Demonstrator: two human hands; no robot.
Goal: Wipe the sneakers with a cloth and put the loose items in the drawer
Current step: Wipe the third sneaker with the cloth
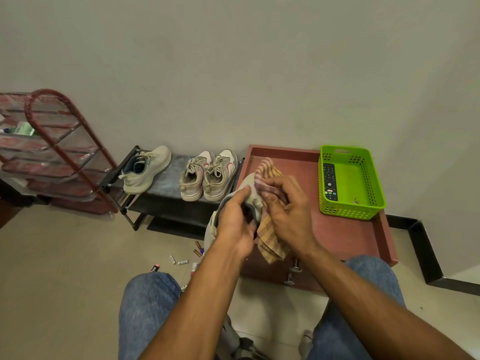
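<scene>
1. Grey sneaker (249, 188) is up in the air just in front of the red cabinet (345, 229), left hand (235, 226) curled round its collar.
2. Right hand (285, 211) has the striped cloth (270, 229) bunched in its fingers, pressed on the shoe, so I'd say we're mid-wipe.
3. Its mate (145, 168) and the beige pair (207, 175) sit on the low rack (166, 193) left of the cabinet.
4. Batteries (179, 261) lie on the floor left of the cabinet; those look like drawer stuff for later.
5. Next, probably: turn the shoe and wipe the other side.
</scene>
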